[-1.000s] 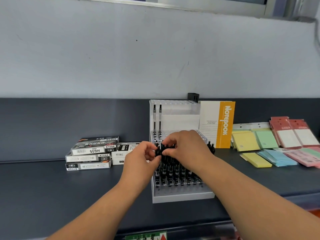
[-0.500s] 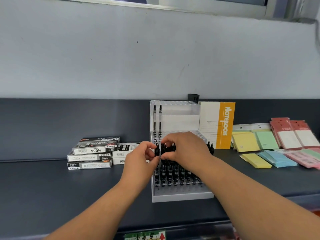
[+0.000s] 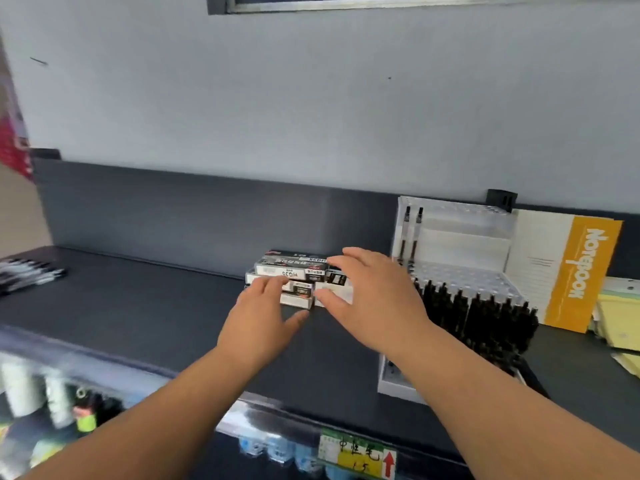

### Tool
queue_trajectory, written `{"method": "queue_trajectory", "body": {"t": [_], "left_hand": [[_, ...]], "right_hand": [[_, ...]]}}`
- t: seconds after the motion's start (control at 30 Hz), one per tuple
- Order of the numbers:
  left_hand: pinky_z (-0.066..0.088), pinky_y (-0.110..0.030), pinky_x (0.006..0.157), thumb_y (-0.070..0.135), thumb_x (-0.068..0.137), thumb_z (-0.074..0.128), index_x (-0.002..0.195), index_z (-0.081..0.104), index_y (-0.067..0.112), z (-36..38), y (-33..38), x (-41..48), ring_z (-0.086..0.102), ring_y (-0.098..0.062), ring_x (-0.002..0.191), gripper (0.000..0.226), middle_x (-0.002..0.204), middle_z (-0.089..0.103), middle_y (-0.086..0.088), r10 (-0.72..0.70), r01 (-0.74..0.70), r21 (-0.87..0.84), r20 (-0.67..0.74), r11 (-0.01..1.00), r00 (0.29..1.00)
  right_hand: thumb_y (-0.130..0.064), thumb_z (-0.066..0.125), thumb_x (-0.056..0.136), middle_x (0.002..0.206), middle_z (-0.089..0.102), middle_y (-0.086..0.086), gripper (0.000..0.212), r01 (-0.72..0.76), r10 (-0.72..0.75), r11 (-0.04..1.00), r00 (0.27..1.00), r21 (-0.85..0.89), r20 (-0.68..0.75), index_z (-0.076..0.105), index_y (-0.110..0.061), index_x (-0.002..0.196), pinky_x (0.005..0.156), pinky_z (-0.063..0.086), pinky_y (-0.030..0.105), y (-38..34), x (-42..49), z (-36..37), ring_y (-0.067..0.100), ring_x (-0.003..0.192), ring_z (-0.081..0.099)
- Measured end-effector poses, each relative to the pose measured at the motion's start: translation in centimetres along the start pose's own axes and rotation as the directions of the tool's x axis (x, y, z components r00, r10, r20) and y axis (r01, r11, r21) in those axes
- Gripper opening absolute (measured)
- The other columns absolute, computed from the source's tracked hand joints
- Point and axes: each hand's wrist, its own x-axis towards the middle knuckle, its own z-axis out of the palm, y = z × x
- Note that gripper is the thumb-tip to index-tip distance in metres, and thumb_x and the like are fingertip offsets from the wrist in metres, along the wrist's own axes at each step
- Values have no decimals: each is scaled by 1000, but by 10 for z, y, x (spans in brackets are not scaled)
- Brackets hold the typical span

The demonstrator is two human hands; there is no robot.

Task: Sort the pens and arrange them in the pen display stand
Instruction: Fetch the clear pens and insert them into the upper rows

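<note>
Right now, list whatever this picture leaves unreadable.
Head view only.
Stack of black-and-white cardboard pen boxes: partly covered by the left hand and right hand; contact unclear.
Clear plastic pen display stand: front rows hidden by the right forearm.
Loose black pens: blurred, cut by the left edge.
Yellow paper price label: handwriting too blurred.
</note>
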Motion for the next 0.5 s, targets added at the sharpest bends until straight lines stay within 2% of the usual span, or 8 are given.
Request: {"method": "queue_trajectory", "body": {"t": [0.1,0.23,0.37,0.5], "left_hand": [[33,-32,109,58,86,54,143,35,23,-24,-45,-16,39,-20,132,70,144,40,2,-75,81,205,-41,975,996],[24,-36,115,65,87,42,147,27,26,-60,-101,-46,28,-18,140,73,150,32,4,-186,201,373,-75,906,980],[15,-38,118,66,90,35,149,20,28,-94,-155,-69,17,-19,144,71,155,23,4,-255,277,412,-107,868,961],[14,-39,118,66,90,33,149,20,29,-131,-214,-77,17,-19,144,71,155,22,4,-272,298,409,-123,862,954]], "right_hand": [[-65,44,88,151,36,-9,63,71,-73,997,995,41,64,41,-33,142,116,21,34,-30,4,25,14,138,31],[-69,38,88,156,26,-7,68,137,-149,986,978,93,148,33,-34,146,120,15,41,-81,7,54,16,144,21],[-71,36,88,158,20,-5,71,178,-200,976,963,129,179,27,-35,148,120,11,44,-141,12,80,16,146,15],[-70,37,89,159,18,-5,70,194,-226,967,953,168,202,25,-35,149,120,8,44,-216,28,107,16,146,13]]}}
